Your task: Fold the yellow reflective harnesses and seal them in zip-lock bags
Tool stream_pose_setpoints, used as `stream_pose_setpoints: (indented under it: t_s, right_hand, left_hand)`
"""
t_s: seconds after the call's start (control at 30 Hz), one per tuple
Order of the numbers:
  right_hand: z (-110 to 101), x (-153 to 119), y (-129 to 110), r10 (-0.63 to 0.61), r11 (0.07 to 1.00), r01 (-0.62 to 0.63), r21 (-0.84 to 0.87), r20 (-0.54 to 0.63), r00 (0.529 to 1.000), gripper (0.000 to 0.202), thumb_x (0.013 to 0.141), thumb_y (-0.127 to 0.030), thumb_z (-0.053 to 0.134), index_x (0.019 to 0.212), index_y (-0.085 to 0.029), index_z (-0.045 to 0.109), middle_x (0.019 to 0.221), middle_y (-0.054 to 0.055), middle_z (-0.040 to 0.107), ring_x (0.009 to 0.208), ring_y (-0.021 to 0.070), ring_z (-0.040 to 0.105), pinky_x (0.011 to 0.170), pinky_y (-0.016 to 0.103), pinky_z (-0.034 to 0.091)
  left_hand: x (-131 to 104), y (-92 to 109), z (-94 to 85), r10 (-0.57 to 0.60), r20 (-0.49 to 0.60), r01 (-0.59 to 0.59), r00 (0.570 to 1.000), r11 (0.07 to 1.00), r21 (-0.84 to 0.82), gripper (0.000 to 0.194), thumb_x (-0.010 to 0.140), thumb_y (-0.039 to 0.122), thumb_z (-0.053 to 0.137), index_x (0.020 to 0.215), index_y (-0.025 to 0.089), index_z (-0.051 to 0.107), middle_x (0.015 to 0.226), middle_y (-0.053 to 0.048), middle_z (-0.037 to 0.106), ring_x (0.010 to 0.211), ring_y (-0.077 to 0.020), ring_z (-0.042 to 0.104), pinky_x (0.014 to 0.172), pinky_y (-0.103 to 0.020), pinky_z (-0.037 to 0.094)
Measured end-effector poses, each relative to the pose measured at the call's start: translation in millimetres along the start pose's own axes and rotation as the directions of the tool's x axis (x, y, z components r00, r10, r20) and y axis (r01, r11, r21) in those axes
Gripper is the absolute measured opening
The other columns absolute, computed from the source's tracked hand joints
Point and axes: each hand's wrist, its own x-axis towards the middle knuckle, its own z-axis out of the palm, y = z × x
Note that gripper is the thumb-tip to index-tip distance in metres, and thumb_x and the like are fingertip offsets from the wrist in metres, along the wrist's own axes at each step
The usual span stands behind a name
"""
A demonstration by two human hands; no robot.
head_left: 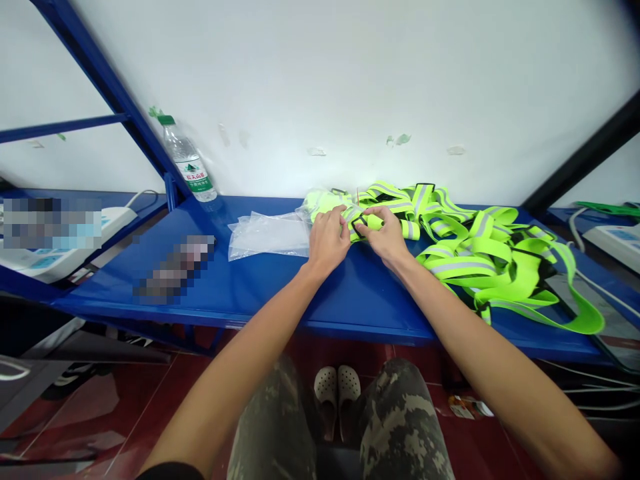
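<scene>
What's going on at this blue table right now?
A seated person has both hands on a folded neon-yellow reflective strap at the back of the blue table. The left hand and right hand pinch it from either side, by a black buckle. A pile of more reflective straps lies to the right, clear plastic bags to the left, and a water bottle leans against the blue frame.

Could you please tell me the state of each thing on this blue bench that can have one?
Water bottle: upright, green cap on, against the wall.
Clear plastic bags: lying flat, crumpled.
Folded reflective strap: bunched, pinched by both hands.
Pile of reflective straps: loose and tangled, spread over the bench.
Left hand: gripping the folded strap.
Right hand: gripping the folded strap.
</scene>
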Motion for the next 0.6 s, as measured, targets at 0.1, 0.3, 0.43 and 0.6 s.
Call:
stream_pose_setpoints:
  t_s: [0.1,0.3,0.43,0.6]
  right_hand:
    - [1.4,-3.7,-5.4,-0.055,0.997,0.056,-0.055,0.026,0.998,0.037,0.073,-0.032,0.067,0.104,-0.023,0.049,0.109,0.008,0.061,0.112,0.0254,0.057,0.100,0.043,0.044]
    - [0.1,-5.7,-9.3,-0.017,0.988,0.028,-0.153,0.069,0.997,0.048,0.077,-0.030,0.059,0.119,-0.021,0.037,0.116,0.013,0.056,0.107,0.0275,0.057,0.095,0.045,0.047]
    - [-2.0,-3.7,-9.0,-0.016,0.990,0.025,-0.141,0.065,0.998,0.050,0.075,-0.028,0.057,0.120,-0.018,0.039,0.127,0.017,0.052,0.119,0.0284,0.053,0.105,0.047,0.042]
    - [-4.6,3.2,-3.7,0.050,0.998,-0.055,0.026,0.172,0.984,0.044,0.078,-0.031,0.050,0.121,-0.023,0.056,0.137,0.010,0.053,0.135,0.0246,0.045,0.114,0.046,0.034]
  left_hand:
    - [-0.4,5.5,-0.1,0.031,-0.062,-0.034,0.998,0.998,-0.047,0.029,0.093,0.013,0.047,0.120,0.013,0.058,0.104,-0.010,0.068,0.099,-0.0229,0.061,0.094,-0.038,0.048]
    - [-2.4,9.8,3.6,0.168,-0.025,-0.170,0.986,0.974,-0.147,0.033,0.093,0.014,0.045,0.124,0.015,0.055,0.106,-0.009,0.067,0.101,-0.0209,0.061,0.095,-0.036,0.050]
    - [-3.3,8.3,5.8,0.181,-0.021,-0.182,0.983,0.967,-0.179,0.036,0.091,0.013,0.048,0.127,0.016,0.053,0.100,-0.008,0.066,0.099,-0.0212,0.061,0.095,-0.037,0.049]
    - [-2.9,5.1,7.3,0.138,-0.018,-0.139,0.990,0.964,-0.227,0.037,0.092,0.013,0.046,0.128,0.018,0.048,0.100,-0.007,0.065,0.098,-0.0202,0.062,0.094,-0.037,0.051]
